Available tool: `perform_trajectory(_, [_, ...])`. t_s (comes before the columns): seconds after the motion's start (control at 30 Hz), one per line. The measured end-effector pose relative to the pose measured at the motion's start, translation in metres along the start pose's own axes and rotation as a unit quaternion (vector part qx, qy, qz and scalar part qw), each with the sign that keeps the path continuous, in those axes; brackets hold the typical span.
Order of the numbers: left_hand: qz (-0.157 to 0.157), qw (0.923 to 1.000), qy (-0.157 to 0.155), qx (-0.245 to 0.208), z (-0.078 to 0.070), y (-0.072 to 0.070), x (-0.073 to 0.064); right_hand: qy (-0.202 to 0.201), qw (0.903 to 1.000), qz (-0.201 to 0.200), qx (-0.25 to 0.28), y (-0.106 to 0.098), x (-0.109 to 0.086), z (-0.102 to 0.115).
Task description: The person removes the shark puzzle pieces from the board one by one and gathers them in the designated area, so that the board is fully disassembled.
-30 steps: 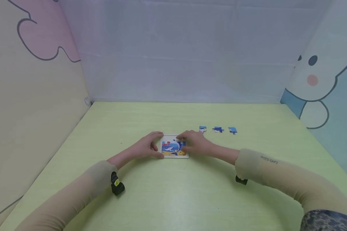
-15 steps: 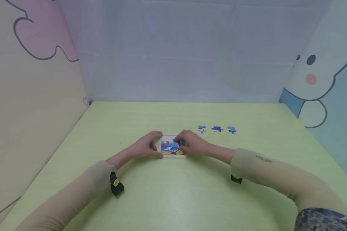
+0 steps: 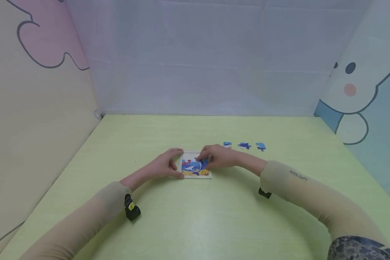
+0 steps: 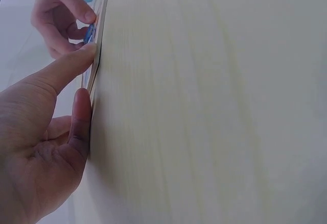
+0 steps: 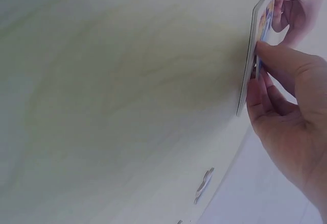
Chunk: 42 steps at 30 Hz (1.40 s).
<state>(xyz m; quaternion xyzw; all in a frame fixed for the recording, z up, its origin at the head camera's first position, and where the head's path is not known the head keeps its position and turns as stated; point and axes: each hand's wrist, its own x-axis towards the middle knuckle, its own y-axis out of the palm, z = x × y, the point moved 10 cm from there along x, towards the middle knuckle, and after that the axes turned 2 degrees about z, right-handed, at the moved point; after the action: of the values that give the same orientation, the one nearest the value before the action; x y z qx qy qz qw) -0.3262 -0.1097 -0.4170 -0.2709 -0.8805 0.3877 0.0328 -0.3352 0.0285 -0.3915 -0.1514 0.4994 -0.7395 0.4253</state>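
A small jigsaw puzzle board (image 3: pixel 195 177) with a pale frame lies on the table, its picture a white sea animal on blue. My left hand (image 3: pixel 162 166) holds the board's left side, thumb at the near corner and a finger at the far one; the left wrist view shows this thumb (image 4: pixel 76 63) on the frame edge. Over the board's right part, my right hand (image 3: pixel 221 157) pinches a blue puzzle piece (image 4: pixel 89 33) between thumb and fingers. In the right wrist view the right hand's fingertips (image 5: pixel 261 48) are close over the picture. Much of the piece is hidden by the fingers.
Three loose puzzle pieces lie in a row behind the right hand: a left one (image 3: pixel 227 144) partly covered by the hand, a middle one (image 3: pixel 245 146) and a right one (image 3: pixel 261 146). A pale wall (image 3: pixel 208 90) rises behind the yellow-green table (image 3: pixel 195 216).
The right hand has shifted slightly left over the board, and its wrist has risen a little, covering part of the nearest loose piece again. The left hand stays on the board.
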Motion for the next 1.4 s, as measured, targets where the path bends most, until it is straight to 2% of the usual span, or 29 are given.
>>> perform_trajectory(0.27, [-0.001,1.0000,-0.001,0.003,-0.001,0.000,-0.001,-0.007,0.9977,-0.065,0.016,-0.006,-0.007,0.003])
perform_trajectory(0.4, [-0.001,1.0000,0.000,0.005,-0.002,-0.001,-0.002,-0.010,0.9957,-0.092,0.006,-0.006,-0.009,0.003])
perform_trajectory(0.6, [-0.003,1.0000,-0.002,0.008,-0.001,-0.002,-0.003,-0.026,0.9960,-0.080,-0.032,-0.002,-0.006,0.005])
perform_trajectory(0.77, [-0.001,1.0000,0.000,0.008,-0.002,-0.001,-0.003,-0.028,0.9958,-0.076,-0.043,-0.002,-0.006,0.007])
perform_trajectory(0.97, [-0.001,1.0000,0.001,0.006,-0.002,0.000,-0.001,-0.021,0.9930,-0.110,-0.038,-0.004,-0.011,0.006])
perform_trajectory(1.1, [-0.002,0.9999,0.000,0.010,-0.002,-0.001,0.000,-0.013,0.9910,-0.132,-0.012,-0.006,-0.018,0.003])
perform_trajectory(1.4, [-0.004,1.0000,0.000,0.005,0.000,-0.001,0.001,-0.009,0.9854,-0.169,0.019,-0.015,-0.042,-0.012])
